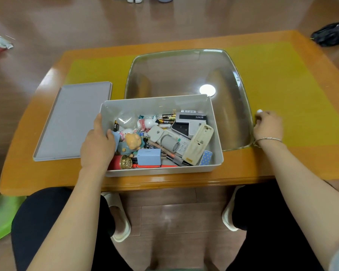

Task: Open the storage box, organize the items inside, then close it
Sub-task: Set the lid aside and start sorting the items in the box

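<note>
A grey storage box (216,133) stands open at the table's front edge, crammed with several batteries, figurines, remotes, a blue cube and pens. Its flat grey lid (72,122) lies on the table to the left. My left hand (98,143) grips the box's left wall, thumb outside along the rim, fingers inside touching a blue piece of paper (115,138). My right hand (268,125) rests on the yellow mat to the right of the box, fingers curled round a small white object (259,111) at its fingertips.
The orange wooden table (243,173) carries a yellow mat (282,79) and a round glass inset (184,75) behind the box. A black bag (333,33) lies at the far right corner. A green stool (0,216) stands on the floor at left.
</note>
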